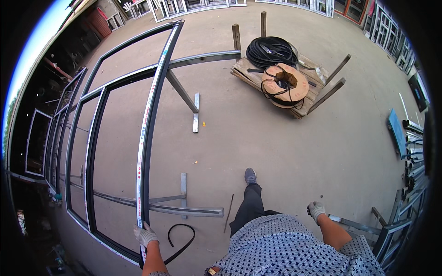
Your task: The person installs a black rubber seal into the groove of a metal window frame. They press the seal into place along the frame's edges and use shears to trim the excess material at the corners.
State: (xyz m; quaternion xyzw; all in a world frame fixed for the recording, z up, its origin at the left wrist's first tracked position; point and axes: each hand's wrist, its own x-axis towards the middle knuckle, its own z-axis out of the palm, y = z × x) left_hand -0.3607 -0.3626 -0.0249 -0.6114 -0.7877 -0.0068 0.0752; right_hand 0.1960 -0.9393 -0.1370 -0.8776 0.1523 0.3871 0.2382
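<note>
A large dark metal window frame [148,138] with a pale printed film along its edge lies on metal supports at my left. My left hand [146,235], in a pale knit glove with bare fingertips, grips the frame's near right bar. A black rubber strip [191,239] curls out beside that hand, below the frame; where its end goes is hidden. My right hand [316,209], gloved the same way, hangs out to the right, away from the frame. Its fingers are curled in, and nothing shows in them.
A wooden pallet stand [314,94] with upright posts carries a black coil [271,51] and a cardboard reel [286,87] of black strip. Metal support arms [193,211] jut out right of the frame. A metal rack [396,227] and blue panel [396,133] stand at right.
</note>
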